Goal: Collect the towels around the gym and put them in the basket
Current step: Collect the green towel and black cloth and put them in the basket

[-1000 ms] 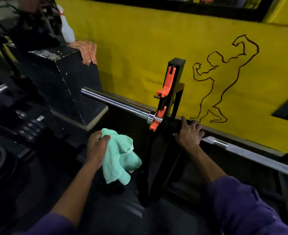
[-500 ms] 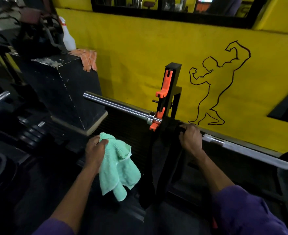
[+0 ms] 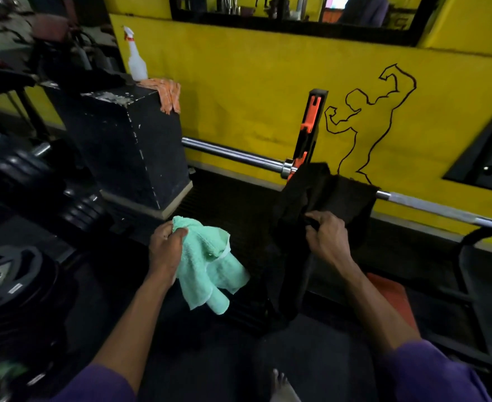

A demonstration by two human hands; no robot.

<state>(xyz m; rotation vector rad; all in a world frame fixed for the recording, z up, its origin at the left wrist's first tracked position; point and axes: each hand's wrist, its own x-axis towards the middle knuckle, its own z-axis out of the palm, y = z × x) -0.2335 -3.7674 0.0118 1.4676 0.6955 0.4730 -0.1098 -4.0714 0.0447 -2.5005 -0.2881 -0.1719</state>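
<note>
My left hand [image 3: 165,250] is shut on a mint-green towel [image 3: 210,265], which hangs down from my fist at centre. My right hand [image 3: 327,240] grips a black towel [image 3: 340,198] that still drapes over the barbell [image 3: 233,155] beside the orange-and-black rack upright [image 3: 310,132]. A part of the black cloth hangs down below my hand. An orange towel [image 3: 166,92] lies over the corner of a black box [image 3: 128,140] at upper left. No basket is in view.
A white spray bottle [image 3: 136,62] stands on the box by the yellow wall [image 3: 253,91]. Weight plates [image 3: 15,280] and dumbbells [image 3: 9,166] crowd the left side. A red bench pad [image 3: 392,297] lies at lower right. My bare foot [image 3: 282,387] shows at the bottom.
My right hand went from resting on the bar to closing on the black towel and pulling it toward me. The view has stepped back and the left hand keeps the green towel.
</note>
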